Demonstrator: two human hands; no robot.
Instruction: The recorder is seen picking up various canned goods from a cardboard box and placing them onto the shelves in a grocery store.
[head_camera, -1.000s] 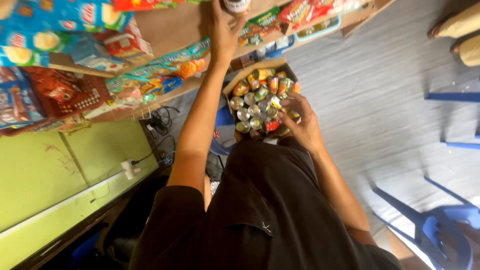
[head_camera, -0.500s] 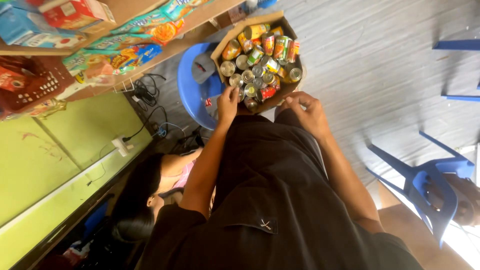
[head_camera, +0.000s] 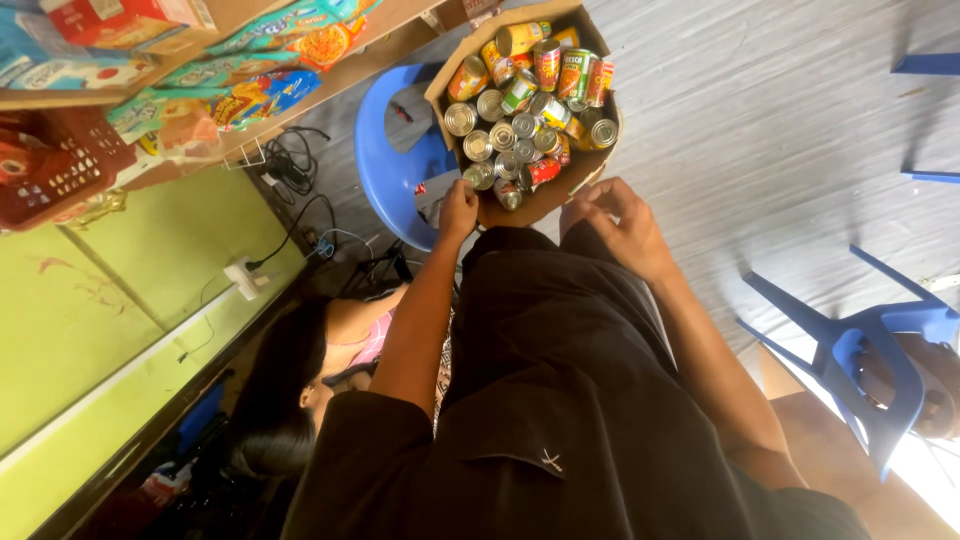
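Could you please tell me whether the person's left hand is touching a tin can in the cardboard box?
Touching. The head view shows the left hand closed over a silver tin can at the cardboard box's near edge.

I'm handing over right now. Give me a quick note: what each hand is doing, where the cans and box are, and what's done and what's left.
Left hand: at the near edge of the cardboard box, fingers closed around a can; grip partly hidden.
Right hand: empty, fingers loosely curled, just below the box rim, touching no can.
Cans: packed in the box, most upright, some lying on top. The box rests against a blue chair.
Done: cannot tell from this view.
Left: the box is nearly full of cans.
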